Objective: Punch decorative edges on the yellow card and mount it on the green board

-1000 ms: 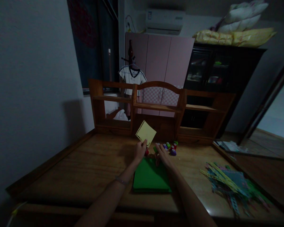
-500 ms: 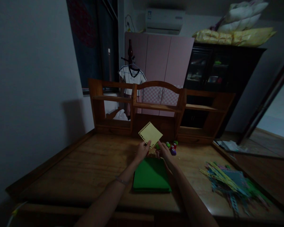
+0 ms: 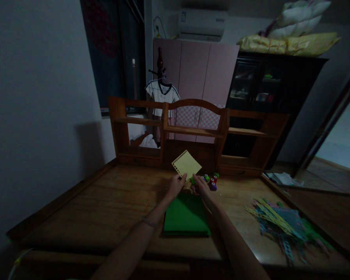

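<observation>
Near: the green folded item (image 3: 186, 217) is lying on the table (image 3: 119, 194), between the forearms and just below both hands. Both forearms are running out of view at the bottom edge.

The left hand (image 3: 175, 186) is pinching the yellow sheet (image 3: 187, 164) near its lower corner, thumb showing on top. The sheet is standing out ahead of that hand, tilted to a diamond, its holed edge facing up and left.

Change: over the last second the sheet is shifting rightward, and the right hand (image 3: 202, 186) is turning from a flat reach over the toys to the sheet's lower right edge. Reading: the work is passing from one-handed holding to two-handed handling. The right thumb is apparently meeting that edge, but in this dim light I cannot tell whether it is gripping; its other fingers are hiding underneath.

Between the hands, small pale pieces are showing only in part; their nature is staying unclear. Just beyond the right hand, the eyed toys (image 3: 212, 186) are clustering, some partly covered by it. Well to its right, the pile of strips (image 3: 275, 217) is tangling too much for counting.

Farther off, the wooden shelf (image 3: 194, 132) is standing beyond both hands.
</observation>
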